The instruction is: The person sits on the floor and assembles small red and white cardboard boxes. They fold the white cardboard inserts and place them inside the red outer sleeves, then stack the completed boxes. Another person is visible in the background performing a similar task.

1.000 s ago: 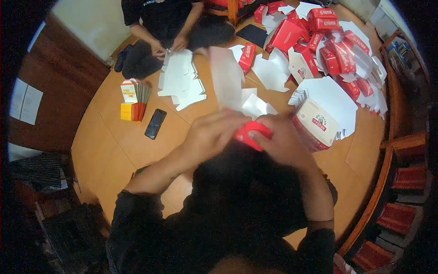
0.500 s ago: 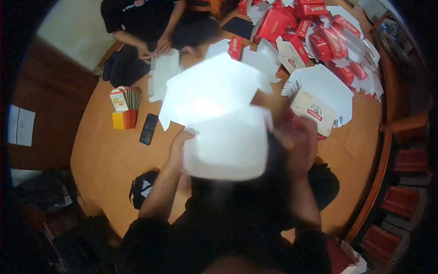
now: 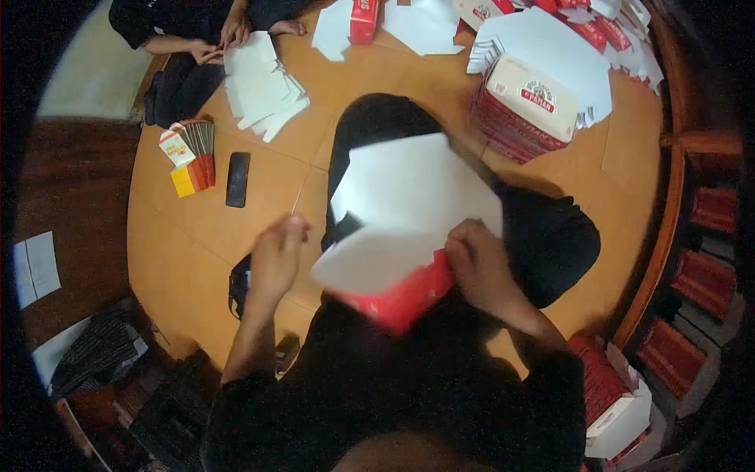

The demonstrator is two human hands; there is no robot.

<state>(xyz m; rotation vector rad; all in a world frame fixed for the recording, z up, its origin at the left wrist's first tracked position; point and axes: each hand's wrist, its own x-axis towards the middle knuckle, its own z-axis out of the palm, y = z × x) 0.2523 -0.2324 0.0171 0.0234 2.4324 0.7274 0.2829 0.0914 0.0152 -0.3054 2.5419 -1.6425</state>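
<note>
A partly folded paper food box point(image 3: 417, 189), white inside and red outside, is tilted above my lap. My right hand point(image 3: 484, 267) grips its right side, the fingers closed at the red wall's corner. To the left of the box and apart from it is my left hand point(image 3: 275, 256). Its fingers are loosely bent and slightly blurred, with nothing visible in them. The box's wide white flap spreads up and away from me, while a smaller white panel leans left over the red front wall. The box's underside is hidden.
A tall stack of flat red-and-cream box blanks point(image 3: 519, 110) stands far right. White sheets point(image 3: 263, 86) lie before another person's hands point(image 3: 216, 47). A phone point(image 3: 237, 179) and fanned small cartons point(image 3: 193, 157) are on the floor at left. More red blanks point(image 3: 602, 385) are at lower right.
My left hand has let go of the box and moved left. My right hand has closed on the box's right side. The box has turned, showing its red wall. My view has tilted nearer.
</note>
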